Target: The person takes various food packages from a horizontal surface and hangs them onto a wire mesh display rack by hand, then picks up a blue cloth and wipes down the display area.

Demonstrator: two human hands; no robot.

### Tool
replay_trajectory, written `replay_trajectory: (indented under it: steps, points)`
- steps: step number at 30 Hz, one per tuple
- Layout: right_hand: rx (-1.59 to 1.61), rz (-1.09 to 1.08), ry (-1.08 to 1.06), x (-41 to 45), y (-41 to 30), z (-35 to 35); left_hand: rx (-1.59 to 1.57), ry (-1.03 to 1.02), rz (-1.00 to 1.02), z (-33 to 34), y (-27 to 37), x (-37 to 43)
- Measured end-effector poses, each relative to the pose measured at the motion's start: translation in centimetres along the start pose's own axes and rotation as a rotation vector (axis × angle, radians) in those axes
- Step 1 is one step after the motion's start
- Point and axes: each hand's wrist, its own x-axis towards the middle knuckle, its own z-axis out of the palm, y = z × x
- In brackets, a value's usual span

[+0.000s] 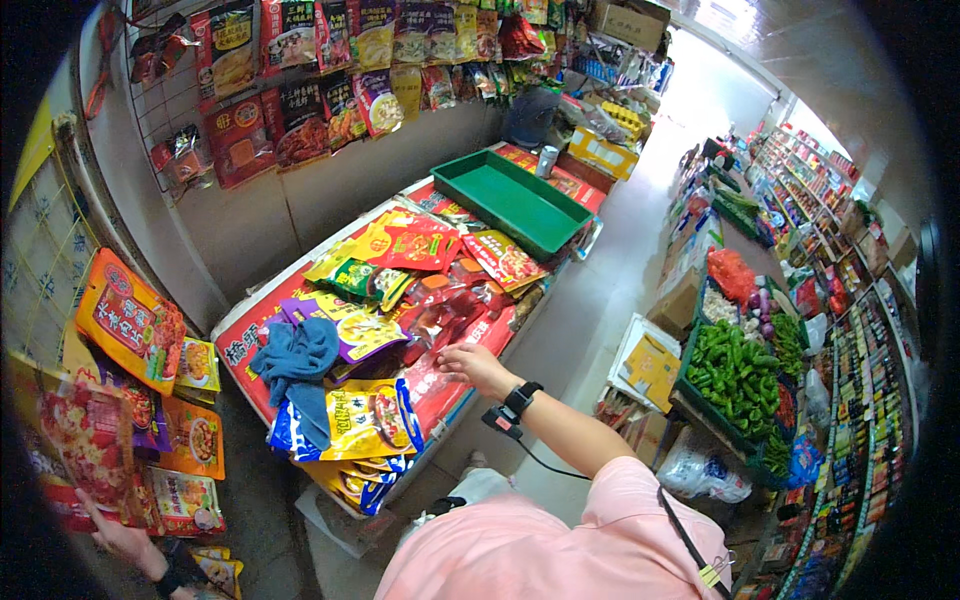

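My right hand (pixel 472 369) hovers over or rests at the near right part of a red-topped table (pixel 244 341), its fingers apart beside clear packets with red contents (pixel 442 311). At the lower left, my left hand (pixel 120 534) touches a red seasoning packet (pixel 90 450) among packets hanging on a rack; whether its fingers grip it is unclear. On the table lie a blue cloth (pixel 300 356), yellow and blue packets (pixel 367 420), purple packets (pixel 352 322), a green packet (pixel 364 277) and red packets (pixel 416 244). An orange packet (pixel 131 319) hangs above my left hand.
A green plastic tray (pixel 510 202) lies at the table's far end, by a metal can (pixel 547 161). More packets (pixel 300 124) hang on the wall rack. Across the aisle (pixel 592 300) stand crates of green peppers (pixel 731 375), cardboard boxes (pixel 675 304) and shelves of bottles (pixel 862 397).
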Motion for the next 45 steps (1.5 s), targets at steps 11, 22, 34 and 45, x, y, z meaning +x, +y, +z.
replay_trajectory:
  steps: [11,22,34,45]
  points:
    - [0.033,-0.015,-0.468,0.2,-2.0,2.8,-0.509,-0.837,-0.567,12.5,-0.3,-26.0]
    - [0.116,0.057,-0.496,4.1,-3.4,-10.6,-0.081,-1.191,-0.583,24.9,1.2,-43.5]
    - [-0.026,-0.119,0.028,13.9,-11.3,-28.3,0.113,-1.41,-0.855,43.3,-0.5,-61.5]
    - [0.122,-0.081,0.264,20.1,-10.8,-34.6,0.181,-1.39,-1.056,51.9,-8.0,-70.2]
